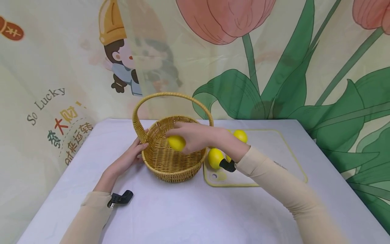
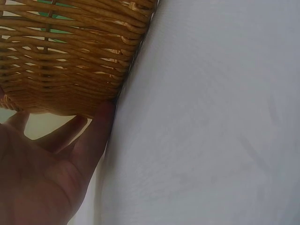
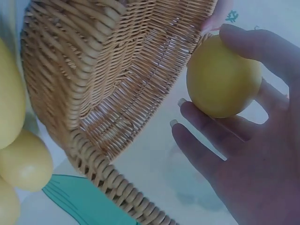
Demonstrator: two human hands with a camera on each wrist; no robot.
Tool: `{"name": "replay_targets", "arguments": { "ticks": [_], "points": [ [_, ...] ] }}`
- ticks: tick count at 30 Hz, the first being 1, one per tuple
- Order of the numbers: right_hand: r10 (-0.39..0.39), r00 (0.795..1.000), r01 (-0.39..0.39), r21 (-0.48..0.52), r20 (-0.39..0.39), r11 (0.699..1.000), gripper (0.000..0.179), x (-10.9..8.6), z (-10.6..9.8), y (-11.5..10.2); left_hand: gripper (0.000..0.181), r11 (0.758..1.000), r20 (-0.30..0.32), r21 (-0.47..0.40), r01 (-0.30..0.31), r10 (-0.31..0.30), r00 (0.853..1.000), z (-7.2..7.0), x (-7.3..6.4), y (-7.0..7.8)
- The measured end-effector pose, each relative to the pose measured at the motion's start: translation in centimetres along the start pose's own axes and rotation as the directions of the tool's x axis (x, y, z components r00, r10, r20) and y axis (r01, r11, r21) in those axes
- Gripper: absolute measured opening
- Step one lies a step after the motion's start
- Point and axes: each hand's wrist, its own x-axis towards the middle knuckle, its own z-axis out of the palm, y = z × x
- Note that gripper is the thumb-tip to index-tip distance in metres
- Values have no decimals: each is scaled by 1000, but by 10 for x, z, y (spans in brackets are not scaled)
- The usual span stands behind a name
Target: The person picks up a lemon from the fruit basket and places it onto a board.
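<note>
A round wicker basket (image 1: 173, 176) with a tall arched handle stands on the table. My left hand (image 1: 134, 154) touches its left side near the handle's base; in the left wrist view the fingers (image 2: 96, 136) lie fairly straight against the outer weave. Over the basket's opening, my right hand (image 1: 195, 135) holds a yellow lemon (image 1: 176, 143) between thumb and fingers. The right wrist view shows this lemon (image 3: 222, 77) beside the rim, with the thumb on top. To the basket's right lie a front lemon (image 1: 215, 158) and a back lemon (image 1: 240, 135); the right forearm partly hides another.
A pale cutting board (image 1: 259, 179) with a yellow-green edge lies under the loose lemons, close to the basket. A white cloth (image 1: 170, 213) covers the table. Behind it hangs a printed curtain (image 1: 213, 74) with tulips and cartoon figures.
</note>
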Motion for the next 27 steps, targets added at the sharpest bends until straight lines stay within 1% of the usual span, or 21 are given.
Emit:
{"name": "replay_targets", "arguments": {
  "ticks": [8,11,17,21,27],
  "points": [
    [-14,1000,15,-38,8,999,69,-19,2,-1,69,1000,-6,7,0,0,1000,1,0,0],
    [-20,1000,21,-38,11,999,69,-29,4,-2,69,1000,-5,6,0,0,1000,1,0,0],
    [-32,999,32,-39,-9,999,69,-45,8,1,69,1000,-3,3,-6,6,1000,1,-1,0],
    [-26,999,25,-27,-26,999,70,-57,11,4,68,1000,-3,5,-5,5,1000,1,0,-1],
    [5,999,-4,33,-47,999,69,-73,12,10,68,1000,-9,2,-4,4,1000,1,0,-1]
  ]
}}
